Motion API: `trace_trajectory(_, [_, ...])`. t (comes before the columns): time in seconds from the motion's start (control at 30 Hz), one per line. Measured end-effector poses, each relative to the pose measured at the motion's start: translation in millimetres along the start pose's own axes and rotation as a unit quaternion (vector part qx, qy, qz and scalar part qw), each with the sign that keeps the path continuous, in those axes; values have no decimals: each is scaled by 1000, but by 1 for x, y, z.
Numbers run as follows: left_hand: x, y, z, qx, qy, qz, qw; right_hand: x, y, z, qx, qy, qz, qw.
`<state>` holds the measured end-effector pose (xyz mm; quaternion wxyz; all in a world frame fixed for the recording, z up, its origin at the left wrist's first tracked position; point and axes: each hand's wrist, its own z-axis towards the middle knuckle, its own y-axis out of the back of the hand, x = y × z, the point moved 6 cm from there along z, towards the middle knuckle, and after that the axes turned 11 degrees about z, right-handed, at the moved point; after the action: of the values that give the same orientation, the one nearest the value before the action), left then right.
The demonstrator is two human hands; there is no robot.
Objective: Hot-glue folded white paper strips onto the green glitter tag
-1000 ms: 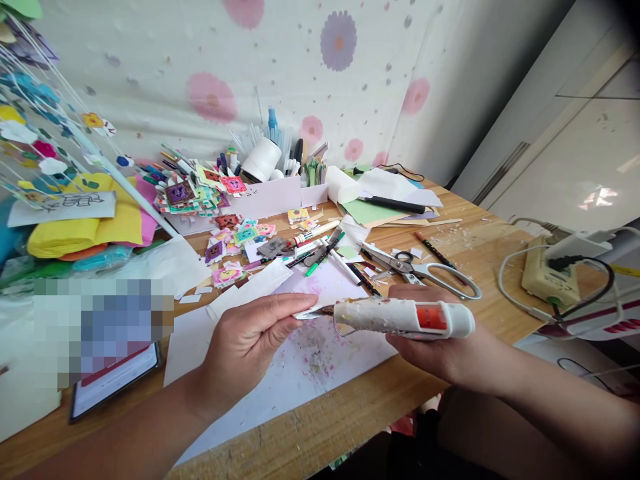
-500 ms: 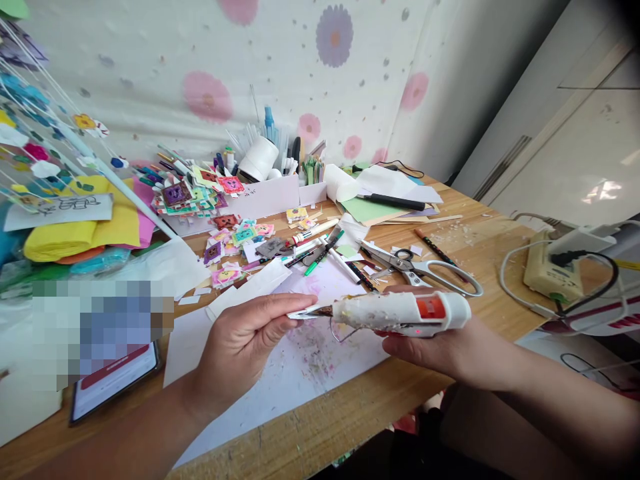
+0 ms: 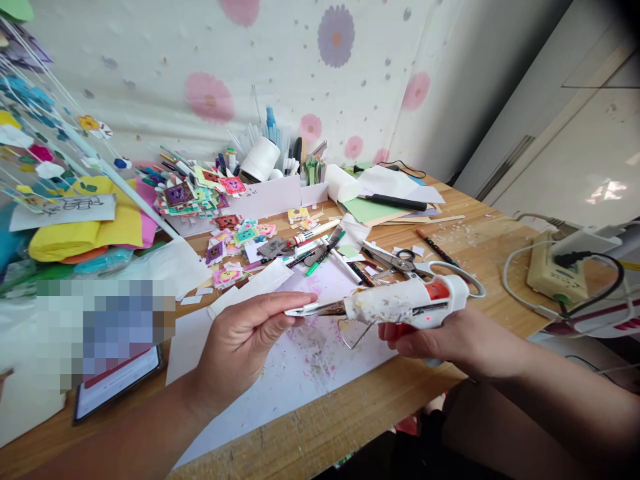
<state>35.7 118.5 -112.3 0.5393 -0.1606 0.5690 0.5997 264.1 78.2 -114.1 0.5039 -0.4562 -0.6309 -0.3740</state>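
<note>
Between the thumb and fingers of my left hand (image 3: 245, 340) is a small white paper piece (image 3: 303, 310), seen nearly edge-on. My right hand (image 3: 445, 340) is wrapped round the handle of a white hot glue gun (image 3: 385, 303), which has a red part and a small lit red light. The gun's nozzle points left and meets the paper piece; whether it touches or lies just inside a fold I cannot tell. A bent wire stand hangs below the nozzle. Under both hands lies a white sheet (image 3: 300, 380) with coloured stains.
Scissors (image 3: 410, 263), markers (image 3: 325, 253) and small coloured paper cutouts (image 3: 245, 233) lie behind my hands. A phone (image 3: 120, 380) is at the left, a power strip (image 3: 557, 267) with cables at the right. Boxes of pens and a black-handled tool (image 3: 395, 202) stand or lie farther back.
The glue gun has shifted slightly right and tilted, its rear end higher and its wire stand lower. My left hand still holds the paper piece in nearly the same place.
</note>
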Motion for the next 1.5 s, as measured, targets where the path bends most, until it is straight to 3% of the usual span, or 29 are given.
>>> trace_trajectory(0.6, [-6,6,4,-39,-18,29,999,-7,21,-1,-29,26,53,998])
trace_trajectory(0.73, [9,0,2,-25,51,-92,994,-2,25,-1,-46,44,66,996])
trace_trajectory(0.93, [24,-11,3,-32,174,-282,943,-5,29,-2,-56,54,77,994])
trace_trajectory(1.2, [26,-12,6,-61,269,-359,892,-11,31,-3,-60,39,61,996])
trace_trajectory(1.5, [30,-15,6,-61,294,-404,864,-6,27,-2,-43,54,48,996])
